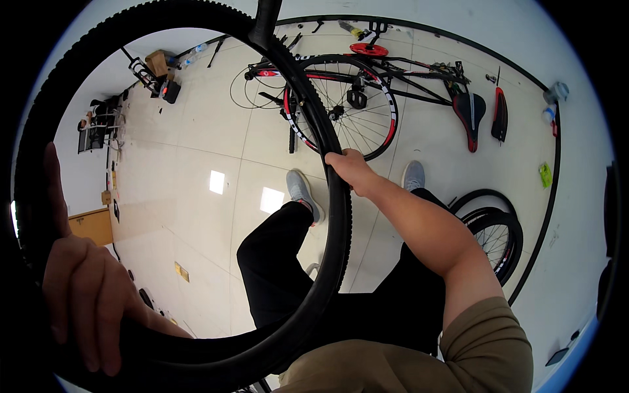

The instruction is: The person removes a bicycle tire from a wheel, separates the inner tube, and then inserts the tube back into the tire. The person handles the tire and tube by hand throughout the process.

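A large black bicycle tire (pixel 316 286) with a knobbed tread stands up close in front of me. It fills the left half of the head view. My right hand (pixel 352 171) is closed round its right side, thumb over the inner edge. At the lower left, my left hand (pixel 92 295) is closed on the tire's other side, with one finger stretched up along it. A smooth black inner tube seems to lie inside the tire, where a small valve (pixel 301 103) shows. At the top, a dark strip (pixel 265 25) crosses the tire; what it is I cannot tell.
Beyond my feet, a bicycle frame (pixel 419 92) lies on the tiled floor with a spoked wheel (pixel 386 131), a saddle (pixel 469 121) and a red-black fender-like piece (pixel 499 114). More tires and a wheel (pixel 508 245) lie right of my leg. A cardboard box (pixel 157 64) stands far left.
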`<move>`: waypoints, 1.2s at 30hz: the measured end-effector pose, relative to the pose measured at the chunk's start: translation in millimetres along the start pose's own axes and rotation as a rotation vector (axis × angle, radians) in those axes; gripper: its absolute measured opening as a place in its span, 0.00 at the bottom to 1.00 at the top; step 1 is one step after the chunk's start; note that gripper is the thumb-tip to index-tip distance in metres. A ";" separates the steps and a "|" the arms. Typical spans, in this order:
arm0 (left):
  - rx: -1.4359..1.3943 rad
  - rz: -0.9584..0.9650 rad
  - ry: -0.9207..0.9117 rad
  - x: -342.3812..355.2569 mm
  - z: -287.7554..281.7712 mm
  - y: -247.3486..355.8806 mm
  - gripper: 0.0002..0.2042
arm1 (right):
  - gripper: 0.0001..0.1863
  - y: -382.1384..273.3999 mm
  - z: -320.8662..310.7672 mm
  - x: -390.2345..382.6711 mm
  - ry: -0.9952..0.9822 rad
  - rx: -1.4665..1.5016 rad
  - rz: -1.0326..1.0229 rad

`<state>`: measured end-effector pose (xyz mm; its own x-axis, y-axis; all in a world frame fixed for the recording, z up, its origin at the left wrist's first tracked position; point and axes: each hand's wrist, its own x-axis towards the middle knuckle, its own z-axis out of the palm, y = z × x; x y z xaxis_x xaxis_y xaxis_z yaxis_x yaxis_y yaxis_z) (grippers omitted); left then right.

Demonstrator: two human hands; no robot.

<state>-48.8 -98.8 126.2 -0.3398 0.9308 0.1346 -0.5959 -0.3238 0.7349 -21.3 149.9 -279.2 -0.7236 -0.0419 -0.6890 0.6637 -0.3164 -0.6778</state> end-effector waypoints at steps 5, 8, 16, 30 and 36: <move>-0.015 -0.011 0.202 6.1 18.2 -6.2 0.24 | 0.19 13.1 10.1 5.6 0.124 -0.243 -0.180; -0.016 -0.134 0.188 2.9 20.5 -5.2 0.33 | 0.15 -7.0 13.2 -16.5 -0.145 0.053 0.038; -0.035 0.016 0.269 -18.4 23.8 -19.2 0.17 | 0.14 -5.0 12.6 -29.3 -0.336 0.095 0.226; 0.032 0.275 0.323 -11.7 30.2 -21.6 0.31 | 0.12 11.0 29.0 -22.3 -0.073 -0.046 0.018; 0.074 0.282 0.342 5.1 33.8 -32.8 0.41 | 0.08 25.5 25.9 -2.1 0.108 -0.235 -0.117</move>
<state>-6.4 -77.7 125.2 -0.7098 0.6945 0.1180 -0.3961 -0.5320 0.7484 -7.8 117.4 -288.4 -0.7820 0.0871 -0.6171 0.6114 -0.0844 -0.7868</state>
